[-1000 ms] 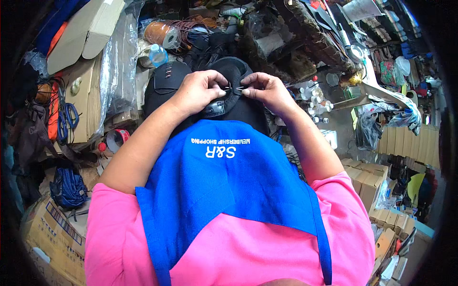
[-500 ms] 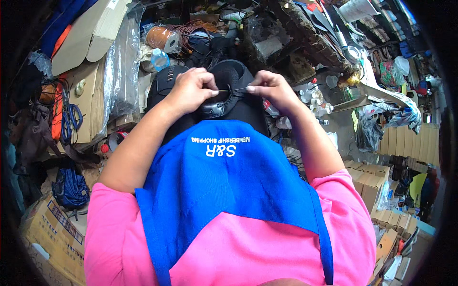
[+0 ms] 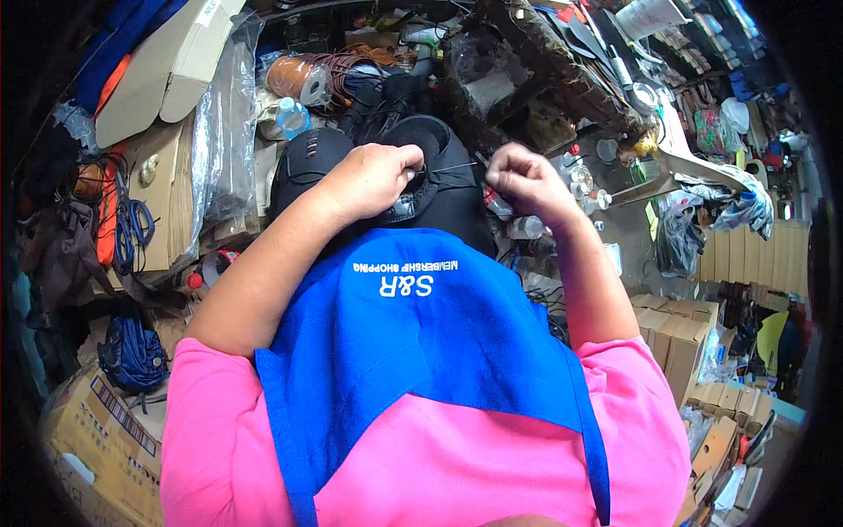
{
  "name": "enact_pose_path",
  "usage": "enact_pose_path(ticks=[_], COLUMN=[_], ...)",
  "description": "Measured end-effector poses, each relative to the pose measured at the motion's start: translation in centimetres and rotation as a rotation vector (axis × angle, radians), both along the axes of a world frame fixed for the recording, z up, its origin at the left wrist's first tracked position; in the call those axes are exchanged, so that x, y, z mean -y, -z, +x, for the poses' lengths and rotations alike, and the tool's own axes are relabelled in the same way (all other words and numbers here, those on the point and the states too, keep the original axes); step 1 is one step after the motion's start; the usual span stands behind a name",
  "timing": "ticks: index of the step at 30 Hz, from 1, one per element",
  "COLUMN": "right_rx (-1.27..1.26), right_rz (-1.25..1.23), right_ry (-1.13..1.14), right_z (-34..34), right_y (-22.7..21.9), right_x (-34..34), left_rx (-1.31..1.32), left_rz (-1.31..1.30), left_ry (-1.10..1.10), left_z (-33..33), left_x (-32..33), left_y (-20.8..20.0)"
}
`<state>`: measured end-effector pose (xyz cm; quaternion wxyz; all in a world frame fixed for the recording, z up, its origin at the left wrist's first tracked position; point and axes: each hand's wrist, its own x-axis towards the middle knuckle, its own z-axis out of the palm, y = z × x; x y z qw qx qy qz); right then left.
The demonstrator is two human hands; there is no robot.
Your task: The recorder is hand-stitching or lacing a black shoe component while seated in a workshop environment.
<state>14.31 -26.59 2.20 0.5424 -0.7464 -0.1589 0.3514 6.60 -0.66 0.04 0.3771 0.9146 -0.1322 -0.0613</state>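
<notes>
On the lap (image 3: 465, 211), near its far edge, a black curved piece (image 3: 445, 145) is carried. Left hand (image 3: 378, 180) curled at its left side, right hand (image 3: 527, 180) curled beyond its right; grips can't be told. Thin strand (image 3: 456, 166) stretched between.

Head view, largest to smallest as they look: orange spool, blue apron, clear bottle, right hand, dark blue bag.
1. blue apron
2. right hand and dark blue bag: too alike to rank
3. orange spool
4. clear bottle
</notes>
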Motion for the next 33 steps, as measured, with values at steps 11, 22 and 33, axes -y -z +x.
enact_pose_path(ticks=[11,22,33], right_rx=[1.274,1.165,-0.218], right_rz=[-0.548,-0.644,0.792], right_ry=[-0.57,-0.562,0.064], right_z=[-0.1,2.4,-0.9], right_y=[-2.7,-0.3,-1.8], right_x=[-5.8,-1.0,-9.0], left_rx=[0.106,0.254,-0.06], left_rz=[0.082,0.24,-0.963], left_ry=[0.025,0.015,0.156], left_z=[0.2,-4.2,-2.2], left_x=[-0.3,-7.2,1.5], left_y=[0.5,0.0,-7.5])
